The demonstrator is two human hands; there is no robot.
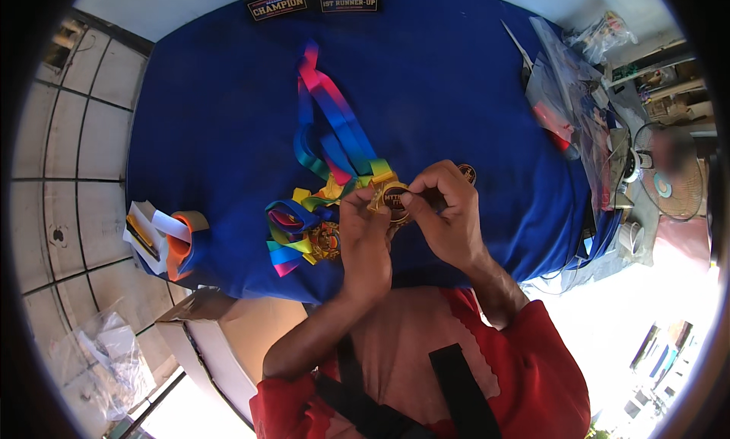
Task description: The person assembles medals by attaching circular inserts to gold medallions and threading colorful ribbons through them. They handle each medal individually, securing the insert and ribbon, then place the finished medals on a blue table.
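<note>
A gold medal (395, 198) with a dark round centre is held up between both hands over the near part of the cloth. My left hand (366, 245) grips its left side, thumb at the front. From the right, my right hand (450, 220) pinches its edge, thumb pressed near the dark centre. A blue, pink and yellow ribbon (342, 118) runs from the medal up across the cloth. Left of my hands lies a pile of bunched rainbow ribbons (293, 217) with another gold medal (325, 240). Just beyond my right hand lies a dark round disc (468, 173) with gold markings.
A blue cloth (228, 112) covers the table. Two black plaques (349, 1) stand at the far edge. Tape rolls (185, 245) and white papers sit at the left edge. Scissors (519, 47) and plastic sheets lie far right, near a fan (669, 176). A cardboard box (251, 329) stands below left.
</note>
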